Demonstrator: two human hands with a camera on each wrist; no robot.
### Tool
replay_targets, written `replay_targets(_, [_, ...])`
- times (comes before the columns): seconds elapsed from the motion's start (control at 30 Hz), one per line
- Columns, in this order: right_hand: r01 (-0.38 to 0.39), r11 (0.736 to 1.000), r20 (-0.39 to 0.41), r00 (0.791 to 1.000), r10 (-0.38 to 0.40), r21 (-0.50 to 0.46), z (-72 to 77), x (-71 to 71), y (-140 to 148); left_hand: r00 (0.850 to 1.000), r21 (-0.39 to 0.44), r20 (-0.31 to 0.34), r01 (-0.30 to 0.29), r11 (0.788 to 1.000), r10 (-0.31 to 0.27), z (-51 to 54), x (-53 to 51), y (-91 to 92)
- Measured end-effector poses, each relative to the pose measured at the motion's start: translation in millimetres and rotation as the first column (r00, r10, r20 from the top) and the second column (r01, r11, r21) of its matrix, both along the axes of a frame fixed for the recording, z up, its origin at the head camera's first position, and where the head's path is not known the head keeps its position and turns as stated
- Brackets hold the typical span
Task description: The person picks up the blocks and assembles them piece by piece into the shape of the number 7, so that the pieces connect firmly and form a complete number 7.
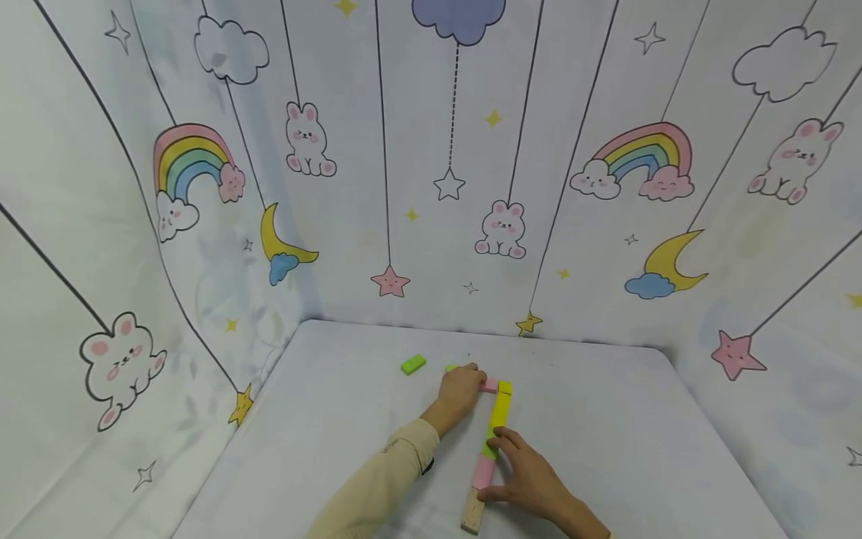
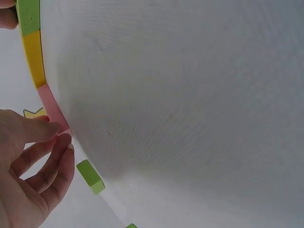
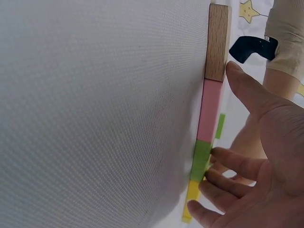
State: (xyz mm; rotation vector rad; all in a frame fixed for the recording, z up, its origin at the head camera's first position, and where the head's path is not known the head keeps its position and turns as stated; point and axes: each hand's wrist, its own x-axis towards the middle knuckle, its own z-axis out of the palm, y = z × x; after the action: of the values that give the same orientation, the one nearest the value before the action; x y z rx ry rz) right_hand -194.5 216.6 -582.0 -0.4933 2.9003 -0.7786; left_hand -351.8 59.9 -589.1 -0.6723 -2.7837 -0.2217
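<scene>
A row of blocks runs away from the person across the table: a bare wooden block (image 1: 474,512) nearest, then a pink block (image 1: 483,473), a green block (image 1: 488,449) and a yellow block (image 1: 500,410). At its far end, another pink block (image 2: 54,108) turns off to the left. My left hand (image 1: 460,391) pinches this far pink block between thumb and fingers. Along the right side of the row lies my right hand (image 1: 535,483), fingers spread and loosely bent, with fingertips at the green block and the thumb by the wooden one.
A loose green block (image 1: 414,364) lies to the left on the white table (image 1: 606,434). Another green block (image 1: 450,368) shows partly behind the left hand. White cloth walls (image 1: 431,247) printed with rabbits, stars and rainbows stand around the table's back and sides.
</scene>
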Motion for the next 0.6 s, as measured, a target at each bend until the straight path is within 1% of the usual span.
replay_targets(0.17, [0.004,1.000,0.007,1.000,-0.004,-0.003,-1.3,-0.6,0.1,1.000,-0.005,0.012,-0.007,1.000,0.007,-2.5,-1.1,1.4])
replay_targets(0.37, [0.000,1.000,-0.002,1.000,0.000,-0.003,-2.6,-0.6,0.0,1.000,0.001,0.006,-0.013,1.000,0.013,1.0,1.3,0.3])
replay_targets(0.5, [0.002,1.000,0.000,1.000,-0.002,-0.007,-2.1,-0.3,-0.1,1.000,0.018,-0.001,-0.003,1.000,0.003,0.9,2.2,0.2])
replay_targets(0.6, [0.001,1.000,-0.007,1.000,-0.001,-0.011,-2.0,0.4,-0.1,1.000,0.009,0.006,-0.007,1.000,0.006,1.2,2.4,1.0])
